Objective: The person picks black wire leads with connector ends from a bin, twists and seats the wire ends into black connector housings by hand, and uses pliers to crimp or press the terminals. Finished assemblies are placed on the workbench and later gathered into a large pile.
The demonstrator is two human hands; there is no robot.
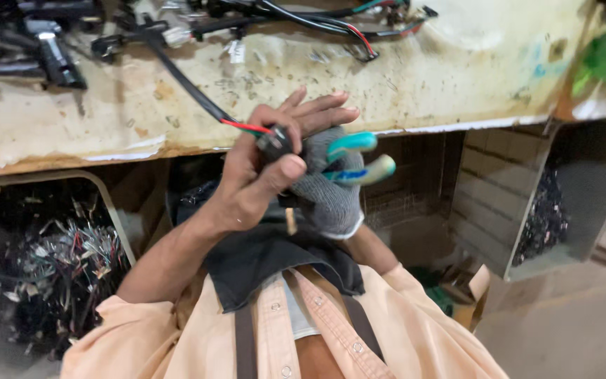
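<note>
A person's bare left hand (pixel 261 175) pinches a small black plastic connector (pixel 273 142) between thumb and fingers, the fingertips fanned out above it. A thick black sheathed cable (pixel 184 81) with thin red and green wires showing at its end runs from the connector up onto a scuffed, cream-painted wooden workbench (pixel 457 77). The right hand (pixel 327 186), in a grey knitted glove, is curled around a pair of pliers (pixel 355 158) with smooth, curved teal rubber handles, held just beside the connector; its jaws are hidden behind the hands. More tangled black cables and connectors (pixel 50 42) lie on the bench top. Below the bench at left, a bin (pixel 117 217) holds a mass of thin coloured wire scraps (pixel 64 260). At right stands a grey box (pixel 583 189) of dark small parts.
</note>
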